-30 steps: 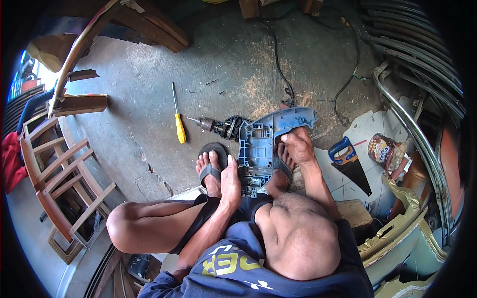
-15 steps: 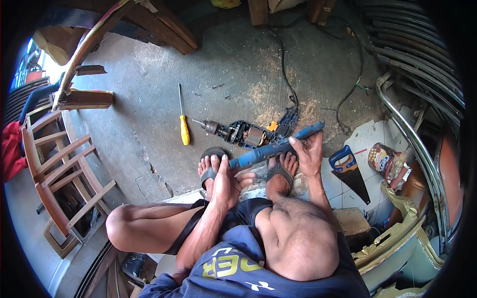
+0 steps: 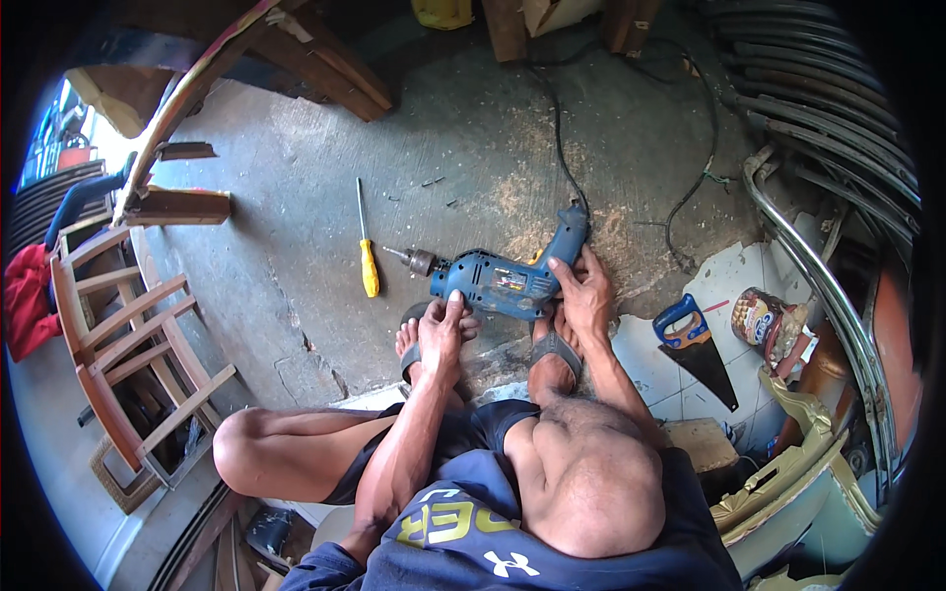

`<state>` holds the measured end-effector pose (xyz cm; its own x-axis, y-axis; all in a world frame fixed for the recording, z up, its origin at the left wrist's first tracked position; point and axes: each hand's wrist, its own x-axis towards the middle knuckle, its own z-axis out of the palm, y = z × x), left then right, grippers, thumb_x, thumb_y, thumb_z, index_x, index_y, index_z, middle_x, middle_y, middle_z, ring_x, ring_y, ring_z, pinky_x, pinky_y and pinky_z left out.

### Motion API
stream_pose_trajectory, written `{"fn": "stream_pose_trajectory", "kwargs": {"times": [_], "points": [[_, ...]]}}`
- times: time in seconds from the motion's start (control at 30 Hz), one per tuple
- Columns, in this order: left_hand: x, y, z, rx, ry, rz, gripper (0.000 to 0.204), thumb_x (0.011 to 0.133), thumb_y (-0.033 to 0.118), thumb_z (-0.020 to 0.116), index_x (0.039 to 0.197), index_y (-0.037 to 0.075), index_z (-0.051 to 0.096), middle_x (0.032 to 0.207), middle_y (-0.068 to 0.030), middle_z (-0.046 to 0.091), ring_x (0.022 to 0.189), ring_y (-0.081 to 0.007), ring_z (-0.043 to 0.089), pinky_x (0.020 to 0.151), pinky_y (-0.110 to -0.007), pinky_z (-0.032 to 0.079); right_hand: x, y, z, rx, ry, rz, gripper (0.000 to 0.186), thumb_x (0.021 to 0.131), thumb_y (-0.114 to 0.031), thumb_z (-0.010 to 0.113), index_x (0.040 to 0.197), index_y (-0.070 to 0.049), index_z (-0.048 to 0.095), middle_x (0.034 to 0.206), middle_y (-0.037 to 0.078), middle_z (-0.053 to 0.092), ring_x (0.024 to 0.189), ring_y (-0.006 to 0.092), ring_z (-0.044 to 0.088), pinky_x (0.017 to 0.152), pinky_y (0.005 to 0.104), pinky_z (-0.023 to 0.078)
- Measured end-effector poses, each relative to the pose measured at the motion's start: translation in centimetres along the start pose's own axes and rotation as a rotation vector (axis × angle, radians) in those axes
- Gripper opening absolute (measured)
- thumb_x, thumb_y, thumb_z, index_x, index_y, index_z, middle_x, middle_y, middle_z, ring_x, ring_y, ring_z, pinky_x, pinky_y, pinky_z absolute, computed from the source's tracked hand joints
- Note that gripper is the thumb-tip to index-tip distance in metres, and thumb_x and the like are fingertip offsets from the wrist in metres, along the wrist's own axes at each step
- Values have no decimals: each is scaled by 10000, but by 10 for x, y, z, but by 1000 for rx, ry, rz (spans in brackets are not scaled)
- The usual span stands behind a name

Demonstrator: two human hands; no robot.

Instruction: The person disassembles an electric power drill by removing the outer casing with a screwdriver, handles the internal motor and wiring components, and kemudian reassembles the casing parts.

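Observation:
A blue electric drill (image 3: pixel 503 283) lies sideways above my feet, its casing covering most of the inner parts and its metal chuck (image 3: pixel 422 261) pointing left. My left hand (image 3: pixel 445 332) is closed on the front of the casing, thumb on top. My right hand (image 3: pixel 586 302) grips the casing where the handle (image 3: pixel 570 230) branches off, with the black cord running from that handle's end. Left of the drill lies a yellow-handled screwdriver (image 3: pixel 369 269). A few small screws (image 3: pixel 432 182) lie on the concrete floor (image 3: pixel 286 167) beyond it.
A wooden chair frame (image 3: pixel 138 355) lies at left, with a red cloth (image 3: pixel 30 301) behind it. A handsaw (image 3: pixel 695 350) and a food tin (image 3: pixel 767 320) rest on broken tiles at right. Stacked metal tubes (image 3: pixel 808 98) line the right side; wooden furniture pieces (image 3: pixel 335 69) stand at the top.
The blue casing half, held raised and tilted before, has moved forward onto the drill body and now hides its inner parts. Both my hands have moved forward with it.

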<state>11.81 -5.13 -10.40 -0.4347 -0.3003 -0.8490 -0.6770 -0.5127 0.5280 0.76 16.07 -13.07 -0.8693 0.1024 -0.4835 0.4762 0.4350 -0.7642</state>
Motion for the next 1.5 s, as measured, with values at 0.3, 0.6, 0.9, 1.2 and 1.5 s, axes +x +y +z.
{"fn": "stream_pose_trajectory", "kwargs": {"times": [0.3,0.6,0.9,1.2,1.5], "points": [[-11,9,10,90,51,153,285,1016,329,650,990,49,601,849,-41,649,684,-92,632,603,-224,496,-18,4,-8,146,-16,34,846,884,-193,791,1571,-42,321,904,102,661,765,179,651,646,317,531],[-6,8,6,61,50,110,286,1018,330,644,1013,46,606,855,-34,656,686,-93,644,606,-224,498,-16,4,-4,104,-24,73,883,861,-250,806,1577,-65,324,895,104,675,763,207,672,699,357,549],[6,-3,-1,-39,46,79,309,1031,313,620,1137,26,579,915,-49,670,700,-116,656,614,-239,527,-12,-2,-2,102,-35,108,866,874,-228,789,1583,-82,314,881,98,666,706,212,677,632,345,561],[2,-1,13,-72,89,-13,542,963,381,713,1276,-8,503,1059,-112,659,774,-172,687,645,-283,586,-4,4,-1,68,-40,143,849,894,-237,764,1592,-102,300,866,103,661,686,221,686,539,323,554],[6,-4,16,-90,64,-44,424,955,404,719,1097,68,503,1005,-73,613,816,-178,690,660,-326,605,-2,-13,-5,-60,-58,185,780,902,-296,743,1553,-81,369,974,167,720,882,286,713,808,411,552]]}}
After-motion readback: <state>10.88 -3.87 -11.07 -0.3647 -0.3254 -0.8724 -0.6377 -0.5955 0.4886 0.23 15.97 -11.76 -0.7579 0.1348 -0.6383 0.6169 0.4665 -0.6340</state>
